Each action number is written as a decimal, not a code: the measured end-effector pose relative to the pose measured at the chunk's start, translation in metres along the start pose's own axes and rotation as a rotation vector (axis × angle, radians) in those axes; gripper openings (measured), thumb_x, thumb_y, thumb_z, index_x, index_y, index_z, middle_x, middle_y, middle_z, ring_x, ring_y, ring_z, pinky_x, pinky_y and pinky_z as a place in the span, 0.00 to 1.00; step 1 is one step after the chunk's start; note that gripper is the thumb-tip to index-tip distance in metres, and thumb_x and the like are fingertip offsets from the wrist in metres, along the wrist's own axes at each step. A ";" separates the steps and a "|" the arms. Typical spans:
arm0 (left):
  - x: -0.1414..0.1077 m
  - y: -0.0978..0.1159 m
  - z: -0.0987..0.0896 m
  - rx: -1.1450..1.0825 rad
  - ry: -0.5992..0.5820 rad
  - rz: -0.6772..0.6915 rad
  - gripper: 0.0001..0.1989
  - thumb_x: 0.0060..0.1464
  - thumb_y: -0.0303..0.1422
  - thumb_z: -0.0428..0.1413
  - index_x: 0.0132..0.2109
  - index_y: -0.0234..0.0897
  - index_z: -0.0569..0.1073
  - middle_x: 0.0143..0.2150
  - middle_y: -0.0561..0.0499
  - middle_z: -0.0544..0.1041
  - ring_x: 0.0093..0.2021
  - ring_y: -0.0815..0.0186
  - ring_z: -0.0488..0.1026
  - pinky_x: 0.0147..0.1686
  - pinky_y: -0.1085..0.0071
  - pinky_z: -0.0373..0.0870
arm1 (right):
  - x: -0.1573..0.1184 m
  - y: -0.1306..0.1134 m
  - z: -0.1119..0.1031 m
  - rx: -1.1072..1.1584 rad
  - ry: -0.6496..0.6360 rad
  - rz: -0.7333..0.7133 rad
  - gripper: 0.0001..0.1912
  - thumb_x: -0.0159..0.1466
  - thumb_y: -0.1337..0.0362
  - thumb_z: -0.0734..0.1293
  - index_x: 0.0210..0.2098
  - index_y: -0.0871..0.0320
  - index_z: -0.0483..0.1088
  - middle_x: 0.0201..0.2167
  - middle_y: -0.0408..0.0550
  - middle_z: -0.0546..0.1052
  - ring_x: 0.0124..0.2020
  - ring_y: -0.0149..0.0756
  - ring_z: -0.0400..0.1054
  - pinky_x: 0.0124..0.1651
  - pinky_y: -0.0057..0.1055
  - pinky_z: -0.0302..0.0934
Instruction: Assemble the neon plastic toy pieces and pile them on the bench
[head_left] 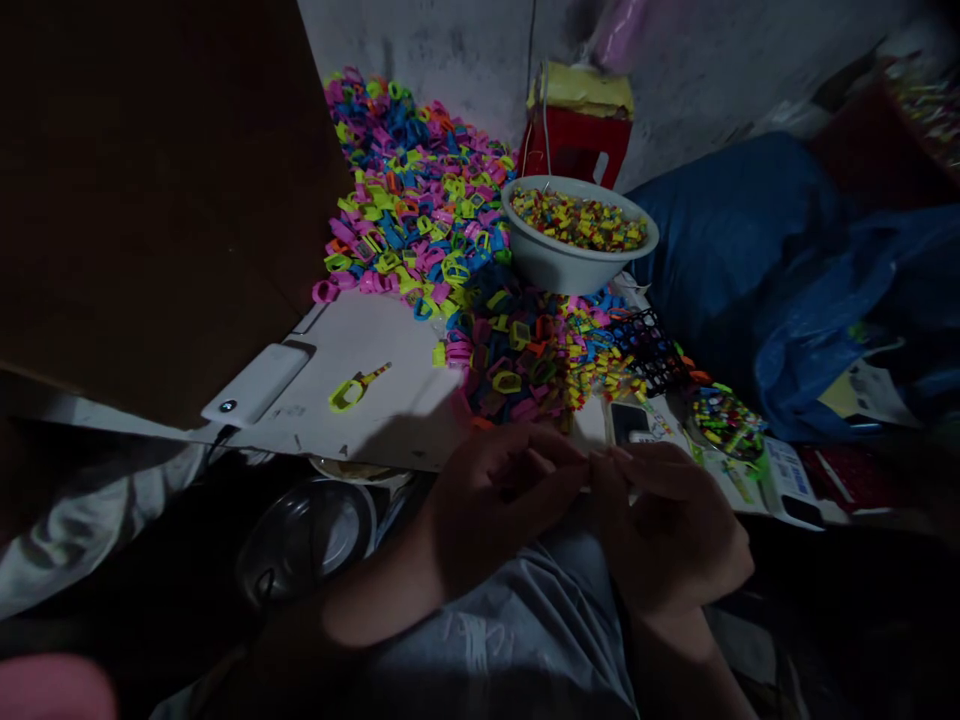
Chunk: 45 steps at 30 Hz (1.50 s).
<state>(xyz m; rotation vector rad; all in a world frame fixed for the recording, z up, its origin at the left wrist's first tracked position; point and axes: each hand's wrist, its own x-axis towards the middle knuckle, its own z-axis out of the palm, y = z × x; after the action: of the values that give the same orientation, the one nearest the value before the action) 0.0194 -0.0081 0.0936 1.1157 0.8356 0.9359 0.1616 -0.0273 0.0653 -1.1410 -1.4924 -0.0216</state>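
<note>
Nearest me, the left hand [502, 495] and right hand [667, 525] meet tip to tip, fingers curled, perhaps steadying something tiny; in this gloom I can't tell how tightly they close, or on what. Just beyond, a heap of bright plastic pieces [517, 370] lies on the worktop [390, 340], seemingly for easy reach. Farther back, a pale basin [559, 268] gathers small parts [581, 222].

At 11 o'clock, watch-shaped toy pieces [454, 268] were smooth plastic; at 2, a bag [735, 230] was creased, faintly glossy plastic; at 8, a basin [292, 530] looked glossy; at 6, the trousers [525, 620] were matt cloth.
</note>
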 end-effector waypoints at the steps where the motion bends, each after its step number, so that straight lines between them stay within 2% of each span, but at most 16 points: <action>1: 0.000 -0.001 -0.001 -0.014 -0.017 -0.004 0.08 0.52 0.35 0.59 0.34 0.33 0.74 0.25 0.54 0.70 0.25 0.73 0.66 0.25 0.79 0.62 | 0.000 0.001 0.000 0.020 0.006 0.007 0.05 0.60 0.68 0.69 0.31 0.54 0.68 0.27 0.43 0.75 0.28 0.33 0.71 0.29 0.29 0.64; 4: -0.001 -0.001 -0.002 -0.056 -0.037 -0.038 0.09 0.51 0.36 0.60 0.32 0.33 0.74 0.25 0.54 0.70 0.25 0.73 0.66 0.25 0.79 0.63 | 0.001 0.000 0.000 0.082 -0.005 0.096 0.05 0.60 0.69 0.69 0.34 0.54 0.69 0.27 0.41 0.74 0.29 0.31 0.70 0.29 0.27 0.63; 7: -0.002 -0.002 -0.003 -0.098 -0.022 -0.064 0.09 0.49 0.35 0.61 0.31 0.33 0.74 0.26 0.53 0.71 0.26 0.73 0.67 0.26 0.78 0.65 | 0.006 -0.003 -0.004 0.041 -0.174 0.191 0.04 0.63 0.67 0.65 0.38 0.54 0.70 0.29 0.42 0.75 0.29 0.30 0.70 0.29 0.26 0.63; 9: -0.003 -0.002 -0.004 -0.120 -0.014 -0.062 0.08 0.49 0.34 0.61 0.31 0.33 0.74 0.27 0.53 0.72 0.27 0.72 0.68 0.27 0.78 0.66 | 0.008 -0.006 -0.008 0.020 -0.304 0.213 0.05 0.66 0.65 0.62 0.36 0.55 0.70 0.29 0.43 0.75 0.29 0.31 0.69 0.29 0.26 0.62; 11: -0.003 -0.002 -0.003 -0.145 -0.004 -0.065 0.08 0.49 0.34 0.62 0.30 0.33 0.74 0.26 0.53 0.72 0.26 0.73 0.68 0.26 0.78 0.66 | 0.010 -0.010 -0.010 0.020 -0.360 0.216 0.08 0.67 0.65 0.60 0.32 0.55 0.67 0.27 0.43 0.73 0.27 0.30 0.67 0.28 0.25 0.60; 17: -0.002 -0.002 -0.002 -0.324 -0.091 -0.122 0.10 0.47 0.34 0.64 0.30 0.32 0.74 0.24 0.54 0.72 0.23 0.75 0.68 0.24 0.79 0.66 | 0.008 -0.019 -0.009 0.055 -0.306 0.252 0.10 0.69 0.65 0.58 0.30 0.55 0.63 0.27 0.41 0.69 0.26 0.28 0.62 0.27 0.24 0.57; 20: -0.003 -0.002 -0.002 -0.295 -0.088 -0.092 0.10 0.48 0.35 0.63 0.29 0.33 0.73 0.24 0.53 0.72 0.23 0.73 0.69 0.23 0.78 0.67 | 0.006 -0.023 -0.006 0.181 -0.276 0.330 0.12 0.70 0.64 0.57 0.29 0.55 0.62 0.25 0.40 0.67 0.24 0.27 0.60 0.26 0.24 0.57; 22: -0.006 0.000 -0.003 -0.200 -0.017 -0.004 0.09 0.50 0.34 0.62 0.28 0.34 0.72 0.23 0.54 0.72 0.23 0.72 0.68 0.22 0.78 0.67 | 0.006 -0.025 -0.005 0.238 -0.248 0.367 0.13 0.70 0.64 0.56 0.28 0.55 0.62 0.22 0.38 0.65 0.22 0.26 0.58 0.25 0.23 0.55; 26: -0.020 0.010 -0.001 0.203 0.201 0.314 0.02 0.51 0.28 0.60 0.31 0.37 0.74 0.27 0.52 0.75 0.27 0.71 0.71 0.26 0.77 0.70 | 0.005 -0.026 -0.006 0.140 -0.176 0.321 0.13 0.69 0.65 0.58 0.27 0.55 0.62 0.21 0.37 0.65 0.19 0.24 0.55 0.23 0.22 0.54; 28: -0.026 0.014 0.000 0.394 0.203 0.427 0.03 0.51 0.27 0.60 0.34 0.40 0.76 0.31 0.51 0.77 0.30 0.68 0.73 0.28 0.76 0.71 | 0.005 -0.024 -0.007 0.059 -0.157 0.279 0.11 0.67 0.65 0.60 0.27 0.56 0.63 0.22 0.38 0.66 0.20 0.25 0.58 0.23 0.22 0.55; 30: -0.029 0.015 0.001 0.508 0.159 0.467 0.05 0.52 0.27 0.60 0.36 0.41 0.78 0.34 0.49 0.79 0.33 0.66 0.75 0.31 0.75 0.72 | 0.004 -0.023 -0.009 -0.005 -0.144 0.239 0.09 0.65 0.66 0.62 0.28 0.56 0.63 0.23 0.40 0.68 0.23 0.26 0.61 0.24 0.23 0.56; 37: -0.024 0.007 0.000 0.581 0.166 0.452 0.07 0.53 0.29 0.60 0.40 0.40 0.78 0.36 0.50 0.80 0.36 0.66 0.76 0.36 0.75 0.72 | 0.001 -0.024 -0.010 -0.028 -0.126 0.198 0.08 0.64 0.67 0.63 0.27 0.56 0.63 0.21 0.38 0.67 0.19 0.24 0.58 0.22 0.22 0.55; 41: -0.020 0.010 0.001 0.503 0.137 0.427 0.05 0.52 0.28 0.60 0.38 0.39 0.79 0.36 0.51 0.80 0.36 0.67 0.76 0.35 0.76 0.72 | -0.002 -0.025 -0.008 -0.013 -0.102 0.219 0.07 0.65 0.64 0.63 0.30 0.55 0.64 0.20 0.39 0.67 0.18 0.26 0.58 0.20 0.24 0.54; 45: -0.017 0.013 0.004 0.361 0.126 0.339 0.03 0.50 0.27 0.61 0.34 0.38 0.79 0.32 0.52 0.80 0.32 0.69 0.76 0.31 0.78 0.71 | -0.006 -0.024 -0.010 -0.016 -0.113 0.203 0.05 0.65 0.65 0.63 0.31 0.55 0.65 0.20 0.39 0.67 0.18 0.26 0.58 0.20 0.25 0.54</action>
<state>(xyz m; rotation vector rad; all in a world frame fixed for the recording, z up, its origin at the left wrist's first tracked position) 0.0137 -0.0233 0.1083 1.5566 0.9605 1.1749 0.1532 -0.0495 0.0773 -1.3202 -1.4699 0.1734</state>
